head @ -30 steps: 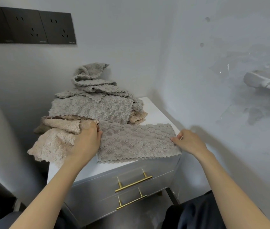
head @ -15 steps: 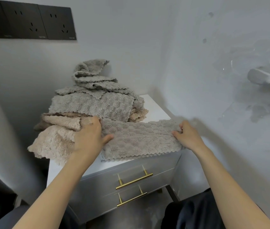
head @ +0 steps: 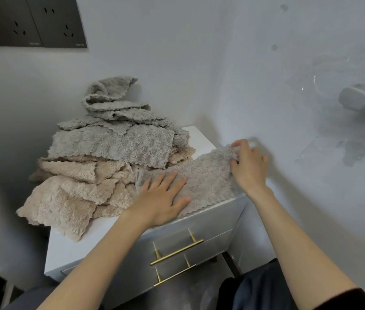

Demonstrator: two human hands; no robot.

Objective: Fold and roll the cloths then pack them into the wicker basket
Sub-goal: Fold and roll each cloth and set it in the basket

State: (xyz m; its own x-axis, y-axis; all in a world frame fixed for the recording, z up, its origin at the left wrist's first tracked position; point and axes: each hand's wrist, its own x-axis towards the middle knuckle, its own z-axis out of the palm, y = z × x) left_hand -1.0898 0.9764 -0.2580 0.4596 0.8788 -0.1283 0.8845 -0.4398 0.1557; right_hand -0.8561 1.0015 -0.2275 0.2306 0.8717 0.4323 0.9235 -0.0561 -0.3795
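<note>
Flat, left hand [head: 163, 198] presses the fleecy grey cloth [head: 206, 177]; right hand [head: 247, 164] pinches its scalloped end.

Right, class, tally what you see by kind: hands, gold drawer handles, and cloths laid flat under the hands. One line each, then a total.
Hands: 2, left hand and right hand
Gold drawer handles: 2, upper handle and lower handle
Cloths laid flat: 1, the grey cloth
Total: 5
The heap behind overlaps too much to count.
</note>
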